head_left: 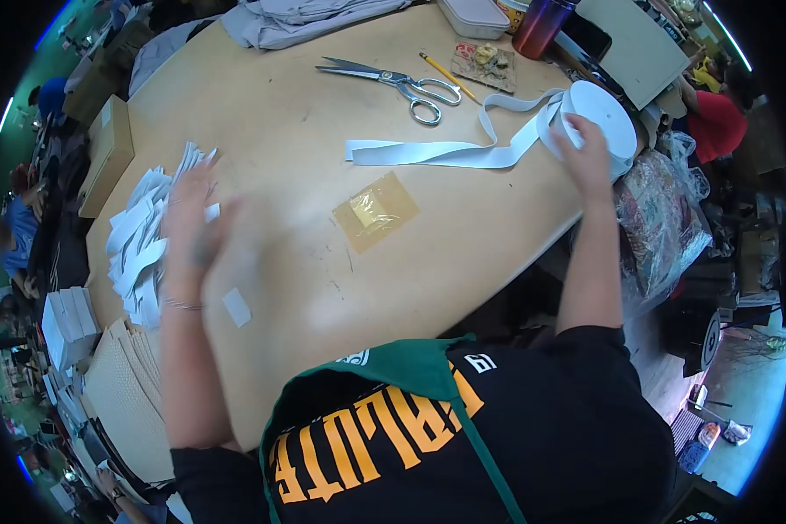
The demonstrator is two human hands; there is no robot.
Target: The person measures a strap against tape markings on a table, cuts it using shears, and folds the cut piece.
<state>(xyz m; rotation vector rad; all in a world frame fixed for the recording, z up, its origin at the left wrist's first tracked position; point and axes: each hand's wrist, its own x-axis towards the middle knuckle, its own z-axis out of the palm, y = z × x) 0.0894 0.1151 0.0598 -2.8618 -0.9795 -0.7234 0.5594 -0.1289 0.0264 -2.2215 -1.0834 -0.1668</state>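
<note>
My left hand [199, 214] is over the right edge of a pile of cut white strips [140, 231]. It is blurred by motion, with fingers stretched out and thumb apart. A small white bit shows between thumb and fingers; I cannot tell whether the hand touches it. My right hand [587, 157] grips the near side of a large roll of white elastic band [610, 122], its fingertips partly hidden. From the roll, a loose length of white band [428, 154] loops and lies folded leftward across the table. A single white piece [237, 307] lies right of my left forearm.
Metal scissors [397, 80], a yellow pencil [450, 77] and a small cardboard piece [484, 66] lie at the back of the wooden table [271, 113]. A taped brown square [375, 212] is mid-table. A dark tumbler [543, 26] and plastic bag [664, 218] are at right.
</note>
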